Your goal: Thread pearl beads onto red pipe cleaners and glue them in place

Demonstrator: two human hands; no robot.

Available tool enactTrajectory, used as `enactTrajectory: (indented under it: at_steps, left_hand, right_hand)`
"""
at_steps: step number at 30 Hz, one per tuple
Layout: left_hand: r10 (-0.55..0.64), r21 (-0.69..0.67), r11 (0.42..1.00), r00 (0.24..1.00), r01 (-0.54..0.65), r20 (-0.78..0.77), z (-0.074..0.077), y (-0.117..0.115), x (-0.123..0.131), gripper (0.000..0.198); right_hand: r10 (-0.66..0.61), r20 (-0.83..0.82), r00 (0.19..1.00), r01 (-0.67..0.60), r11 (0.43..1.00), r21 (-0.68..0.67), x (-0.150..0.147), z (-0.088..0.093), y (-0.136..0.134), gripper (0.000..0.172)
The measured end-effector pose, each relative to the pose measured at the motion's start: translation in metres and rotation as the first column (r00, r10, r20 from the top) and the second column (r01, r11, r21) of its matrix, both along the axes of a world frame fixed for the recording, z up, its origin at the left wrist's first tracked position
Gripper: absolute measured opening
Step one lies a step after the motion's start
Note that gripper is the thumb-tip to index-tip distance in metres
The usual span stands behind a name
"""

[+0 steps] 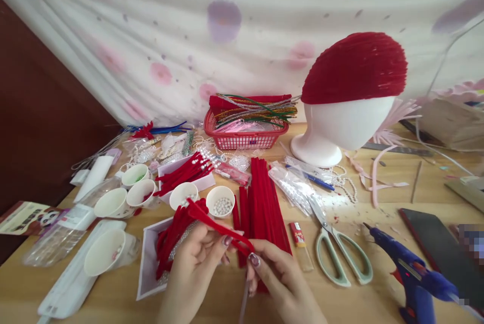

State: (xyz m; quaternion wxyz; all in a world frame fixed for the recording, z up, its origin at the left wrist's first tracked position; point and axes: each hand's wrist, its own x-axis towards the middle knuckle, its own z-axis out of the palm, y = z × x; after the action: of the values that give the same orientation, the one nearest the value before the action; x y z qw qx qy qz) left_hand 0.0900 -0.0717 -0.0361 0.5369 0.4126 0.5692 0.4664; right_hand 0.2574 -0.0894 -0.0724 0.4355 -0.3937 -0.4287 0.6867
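My left hand (pixel 194 263) and my right hand (pixel 280 276) are low in the middle, both pinching a red pipe cleaner piece (pixel 215 220) that is bent into a loop. The loop rises from my fingers toward a white tray (pixel 145 268) holding more red bent pieces. Straight red pipe cleaners (pixel 264 198) lie in a bundle just beyond my right hand. A small paper cup of white pearls (pixel 220 200) stands right behind the loop.
Several white paper cups (pixel 113 203) stand at left. A red basket (pixel 242 137) of coloured pipe cleaners sits at the back. A white foam head with a red cap (pixel 351 92) stands right of it. Scissors (pixel 338 248) and a blue glue gun (pixel 412 276) lie at right.
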Motion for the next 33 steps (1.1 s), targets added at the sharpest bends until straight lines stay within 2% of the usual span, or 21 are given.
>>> enactTrajectory:
  at_steps: [2,6,10,14,17,19,23,26,30,33]
  left_hand:
    - [0.017,-0.032,0.999,1.0,-0.018,-0.011,-0.002,-0.005,0.003,0.025]
    - [-0.058,-0.019,0.998,0.996,0.057,-0.067,-0.004,-0.009,0.01,0.024]
    - [-0.034,-0.036,0.999,0.998,0.032,-0.052,0.0,-0.008,0.021,0.024]
    - [-0.008,-0.084,0.996,1.0,0.009,0.014,0.002,-0.008,0.024,0.016]
    - [-0.014,-0.14,0.99,0.997,0.025,0.074,-0.001,-0.011,0.013,0.019]
    - [-0.046,-0.169,0.984,0.993,0.064,0.105,-0.002,-0.013,0.001,0.021]
    - [-0.097,-0.174,0.977,0.986,0.12,0.135,0.002,-0.015,-0.024,0.025]
    - [-0.043,-0.128,0.99,0.986,0.064,0.161,0.007,-0.014,-0.041,0.03]
    - [0.021,-0.09,0.996,0.975,-0.001,0.222,0.008,-0.013,-0.059,0.032]
    - [0.044,-0.075,0.997,0.966,-0.026,0.254,0.007,-0.015,-0.061,0.031]
  right_hand:
    - [0.043,0.009,0.999,-0.043,0.999,-0.023,0.004,-0.004,0.0,0.044]
    - [0.096,0.121,0.988,-0.094,0.995,-0.022,0.016,-0.001,0.001,0.046]
    - [0.148,0.393,0.908,-0.204,0.973,0.104,0.029,0.011,0.004,0.042]
    - [0.135,0.566,0.813,-0.326,0.911,0.251,0.033,0.018,0.001,0.033]
    - [0.096,0.65,0.754,-0.393,0.858,0.33,0.026,0.019,-0.005,0.028]
    - [0.096,0.666,0.74,-0.412,0.847,0.336,0.019,0.019,-0.01,0.028]
    - [0.142,0.645,0.751,-0.398,0.877,0.27,0.003,0.017,-0.016,0.032]
    - [0.161,0.635,0.756,-0.38,0.897,0.225,-0.004,0.016,-0.018,0.038]
    - [0.166,0.67,0.724,-0.377,0.908,0.182,0.0,0.017,-0.023,0.043]
    - [0.151,0.653,0.742,-0.336,0.927,0.167,0.005,0.02,-0.026,0.036]
